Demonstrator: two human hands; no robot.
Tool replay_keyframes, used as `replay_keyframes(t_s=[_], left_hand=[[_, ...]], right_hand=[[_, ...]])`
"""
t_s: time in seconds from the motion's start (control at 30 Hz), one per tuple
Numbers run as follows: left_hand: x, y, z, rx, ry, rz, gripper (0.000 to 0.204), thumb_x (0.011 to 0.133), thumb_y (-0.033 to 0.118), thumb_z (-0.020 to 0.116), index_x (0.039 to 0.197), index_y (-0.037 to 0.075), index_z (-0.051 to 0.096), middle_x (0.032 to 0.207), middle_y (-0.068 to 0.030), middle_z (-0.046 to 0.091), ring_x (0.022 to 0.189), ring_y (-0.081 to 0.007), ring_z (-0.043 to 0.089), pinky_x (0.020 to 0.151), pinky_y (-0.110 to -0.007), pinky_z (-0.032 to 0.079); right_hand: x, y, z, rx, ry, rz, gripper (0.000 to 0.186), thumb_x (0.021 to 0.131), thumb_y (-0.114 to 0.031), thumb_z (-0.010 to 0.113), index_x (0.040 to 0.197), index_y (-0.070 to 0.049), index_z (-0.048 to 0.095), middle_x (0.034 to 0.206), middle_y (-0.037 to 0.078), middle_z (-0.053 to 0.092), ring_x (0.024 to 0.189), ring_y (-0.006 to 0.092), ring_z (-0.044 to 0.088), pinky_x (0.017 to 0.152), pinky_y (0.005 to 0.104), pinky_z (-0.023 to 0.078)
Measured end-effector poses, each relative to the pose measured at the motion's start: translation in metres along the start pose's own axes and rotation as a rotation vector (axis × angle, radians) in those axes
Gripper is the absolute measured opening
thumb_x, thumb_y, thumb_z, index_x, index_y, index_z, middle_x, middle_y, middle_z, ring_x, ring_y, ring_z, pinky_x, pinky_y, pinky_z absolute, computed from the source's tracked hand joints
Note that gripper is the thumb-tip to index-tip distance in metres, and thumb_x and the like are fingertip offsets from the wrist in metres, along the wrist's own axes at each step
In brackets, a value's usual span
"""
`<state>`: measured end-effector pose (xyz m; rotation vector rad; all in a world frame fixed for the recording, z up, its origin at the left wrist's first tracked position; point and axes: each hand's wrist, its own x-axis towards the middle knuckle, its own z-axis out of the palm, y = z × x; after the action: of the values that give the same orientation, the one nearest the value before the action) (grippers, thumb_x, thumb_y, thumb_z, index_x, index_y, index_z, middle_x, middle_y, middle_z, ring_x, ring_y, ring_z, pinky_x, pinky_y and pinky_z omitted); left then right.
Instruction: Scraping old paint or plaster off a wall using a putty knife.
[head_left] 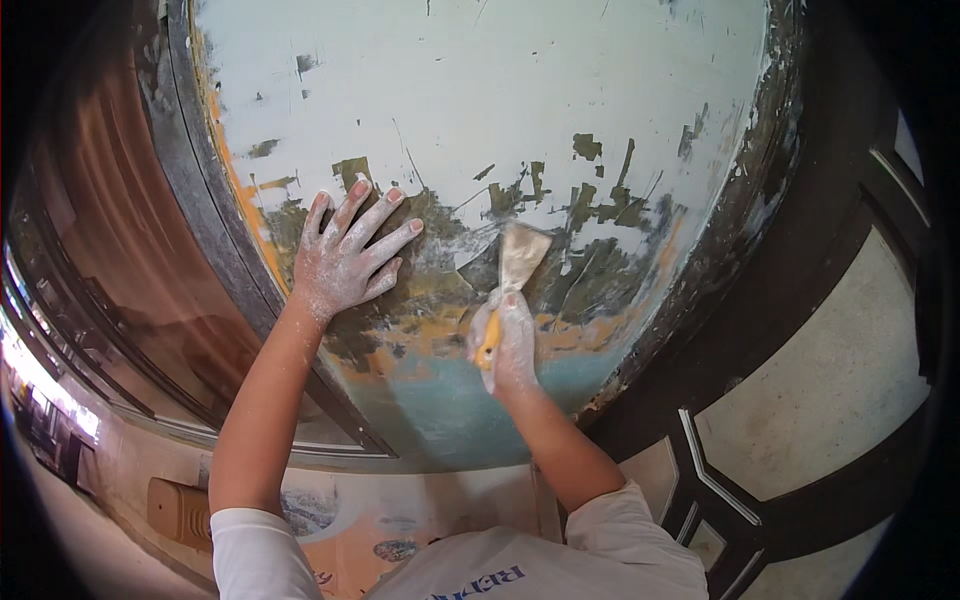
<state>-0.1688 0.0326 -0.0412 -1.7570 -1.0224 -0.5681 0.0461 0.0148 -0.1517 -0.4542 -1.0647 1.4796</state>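
Note:
My left hand (350, 250), coated in white dust, lies with fingers spread against the patchy wall (480, 90), whose pale upper coat gives way to olive, grey and orange patches over a teal lower band (450, 410). My right hand (512, 345), also dusty, is wrapped round the yellow handle of a putty knife (525, 250). The knife's wide metal blade points up and lies at the patchy middle part of the wall, to the right of my left hand; whether it touches the surface I cannot tell.
A glazed opening with brown cloth (110, 250) is at the left of the wall, above a beige boxy object (178, 508). Dark framework with pale panels (805, 365) runs down the right. Beneath the wall is a pale, stained surface (410, 500).

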Motion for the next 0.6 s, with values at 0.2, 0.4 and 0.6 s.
replay_keyframes(t_s=[0.2, 0.4, 0.6], left_hand=[[0.001, 0.001, 0.002, -0.017, -0.004, 0.006, 0.053, 0.072, 0.035, 0.067, 0.124, 0.040, 0.057, 0.145, 0.0040, 0.040, 0.141, -0.0237, 0.024, 0.109, -0.056, 0.021], [-0.001, 0.000, 0.003, -0.034, 0.009, 0.008, 0.053, 0.072, 0.034, 0.066, 0.124, 0.035, 0.058, 0.146, 0.0014, 0.040, 0.141, -0.0260, 0.024, 0.111, -0.057, 0.017], [-0.001, 0.000, 0.000, -0.013, -0.025, -0.064, 0.058, 0.073, 0.040, 0.065, 0.130, 0.035, 0.053, 0.147, 0.0051, 0.038, 0.141, -0.0204, 0.023, 0.110, -0.056, 0.020]], right_hand=[[-0.002, 0.007, -0.002, -0.110, -0.065, 0.051, 0.024, 0.100, -0.030, 0.039, 0.091, -0.008, 0.046, 0.063, 0.006, 0.050, 0.048, 0.0134, 0.046, 0.044, 0.0272, 0.040], [0.002, -0.019, 0.011, 0.107, 0.026, -0.077, 0.022, 0.100, -0.029, 0.038, 0.088, -0.011, 0.042, 0.058, 0.004, 0.045, 0.045, 0.0134, 0.044, 0.042, 0.0270, 0.038], [0.016, -0.038, 0.002, 0.162, -0.005, -0.151, 0.021, 0.099, -0.030, 0.041, 0.092, -0.010, 0.046, 0.059, 0.005, 0.048, 0.045, 0.0146, 0.045, 0.044, 0.0282, 0.039]])
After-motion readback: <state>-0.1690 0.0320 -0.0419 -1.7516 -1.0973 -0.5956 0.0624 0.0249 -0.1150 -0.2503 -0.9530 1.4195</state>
